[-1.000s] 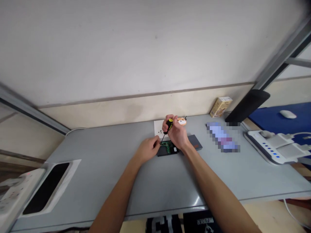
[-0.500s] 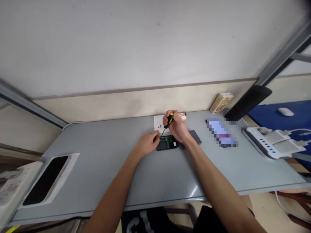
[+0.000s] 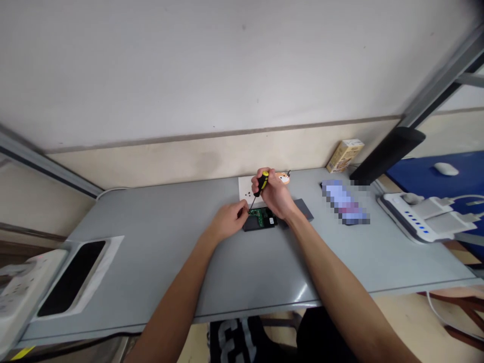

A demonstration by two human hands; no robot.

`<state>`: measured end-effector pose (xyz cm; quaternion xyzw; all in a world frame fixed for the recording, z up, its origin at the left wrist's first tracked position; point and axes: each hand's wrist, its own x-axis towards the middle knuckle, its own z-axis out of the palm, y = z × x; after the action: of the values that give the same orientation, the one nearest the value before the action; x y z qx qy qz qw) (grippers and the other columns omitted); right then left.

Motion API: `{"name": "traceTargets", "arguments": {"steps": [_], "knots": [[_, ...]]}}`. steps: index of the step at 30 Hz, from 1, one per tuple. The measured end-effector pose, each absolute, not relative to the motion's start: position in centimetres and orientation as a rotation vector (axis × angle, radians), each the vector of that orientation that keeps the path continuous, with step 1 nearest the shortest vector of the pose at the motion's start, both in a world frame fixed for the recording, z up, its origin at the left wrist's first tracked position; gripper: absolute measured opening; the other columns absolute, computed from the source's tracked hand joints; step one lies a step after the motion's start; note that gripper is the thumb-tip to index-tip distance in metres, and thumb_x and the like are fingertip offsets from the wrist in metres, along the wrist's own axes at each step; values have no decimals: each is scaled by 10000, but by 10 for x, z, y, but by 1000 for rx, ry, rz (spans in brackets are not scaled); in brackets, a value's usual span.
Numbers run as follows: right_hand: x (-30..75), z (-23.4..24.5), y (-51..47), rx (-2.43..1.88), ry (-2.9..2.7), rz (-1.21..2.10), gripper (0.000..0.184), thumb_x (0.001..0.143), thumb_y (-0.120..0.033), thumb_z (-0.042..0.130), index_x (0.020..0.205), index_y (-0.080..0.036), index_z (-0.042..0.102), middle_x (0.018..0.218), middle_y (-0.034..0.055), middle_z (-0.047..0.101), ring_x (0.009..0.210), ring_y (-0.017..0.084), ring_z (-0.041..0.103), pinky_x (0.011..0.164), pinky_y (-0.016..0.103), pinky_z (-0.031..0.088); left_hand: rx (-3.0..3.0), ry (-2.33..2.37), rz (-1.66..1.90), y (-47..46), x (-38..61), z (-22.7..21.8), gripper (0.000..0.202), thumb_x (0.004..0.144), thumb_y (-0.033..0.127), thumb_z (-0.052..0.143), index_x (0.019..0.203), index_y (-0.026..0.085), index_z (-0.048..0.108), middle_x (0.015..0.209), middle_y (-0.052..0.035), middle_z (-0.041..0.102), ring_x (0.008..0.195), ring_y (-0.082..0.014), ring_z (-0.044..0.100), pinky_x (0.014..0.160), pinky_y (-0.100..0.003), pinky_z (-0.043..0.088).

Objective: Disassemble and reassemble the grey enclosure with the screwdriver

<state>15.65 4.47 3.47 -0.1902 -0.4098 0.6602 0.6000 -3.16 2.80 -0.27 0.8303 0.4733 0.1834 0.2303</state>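
Observation:
In my right hand (image 3: 275, 190) is a black and yellow screwdriver (image 3: 260, 185), its shaft slanting down to the left. The tip meets the upper left corner of an opened dark device (image 3: 257, 224) with a green circuit board (image 3: 260, 214). My left hand (image 3: 230, 219) rests at that same corner, thumb and fingers pinched beside the tip; whatever is between them is hidden. Behind the device a white sheet (image 3: 244, 185) carries several tiny dark screws (image 3: 247, 194). A flat grey cover (image 3: 303, 209) lies partly under my right wrist.
To the right lie a blurred-out phone (image 3: 342, 201), a yellow box (image 3: 344, 155), a black cylinder (image 3: 385, 156) and a power strip (image 3: 419, 217) with plugs. A dark phone (image 3: 71, 277) and a white socket block (image 3: 22, 287) are at the left. An orange and white item (image 3: 283, 177) sits behind my right hand.
The view has shifted slightly. Both hands keep their places at the device, with the screwdriver still at its corner and leaning much the same way.

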Motion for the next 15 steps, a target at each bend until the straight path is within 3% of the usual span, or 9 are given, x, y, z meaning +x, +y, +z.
{"name": "traceTargets", "arguments": {"steps": [5,9,15], "knots": [[153,32,44,-420,-890,1510,280,963,-537,583,950,-272,493,697,-31,417,623,140,423,639,273,411,2263,1292,519,27,-32,-2,143,959,244,446,898,227,574,787,19,656,686,-151,578,661,-271,381],[156,31,47,-439,-932,1459,300,945,-540,615,911,-263,505,769,-8,494,675,146,470,662,281,439,2247,1295,541,27,-33,-3,136,959,246,453,891,226,569,789,22,655,693,-149,580,667,-269,383],[153,36,43,-498,-890,1514,440,971,-671,452,863,-253,536,720,-1,414,635,158,422,603,294,435,2260,1294,544,28,-33,-6,126,958,235,457,879,223,555,736,33,620,648,-138,547,635,-265,355]]}}
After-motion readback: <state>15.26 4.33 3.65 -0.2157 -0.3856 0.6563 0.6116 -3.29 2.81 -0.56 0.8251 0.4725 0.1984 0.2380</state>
